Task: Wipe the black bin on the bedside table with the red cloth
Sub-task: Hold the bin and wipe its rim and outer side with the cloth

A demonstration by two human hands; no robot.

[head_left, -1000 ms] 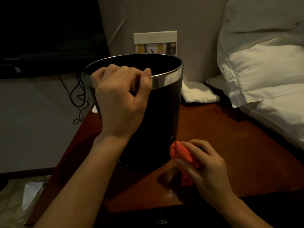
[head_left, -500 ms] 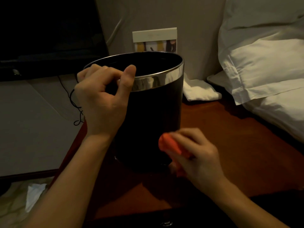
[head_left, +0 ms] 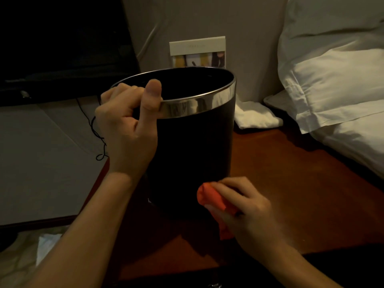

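Note:
The black bin [head_left: 193,150] with a shiny metal rim stands upright on the reddish wooden bedside table [head_left: 291,183]. My left hand [head_left: 128,129] grips the rim at its left side, thumb on the outside, fingers curled over the edge. My right hand [head_left: 247,210] holds the bunched red cloth [head_left: 212,198] and presses it against the bin's lower right front wall, close to the base. Part of the cloth hangs below my palm.
White pillows [head_left: 336,86] crowd the right edge of the table. A folded white towel [head_left: 255,117] lies behind the bin, and a small card [head_left: 197,51] leans on the wall. A black cable [head_left: 97,134] hangs at the left over the grey floor.
My left hand slid further left along the rim and now clamps it with the thumb outside. My right hand with the cloth stays at the bin's lower wall, shifted slightly.

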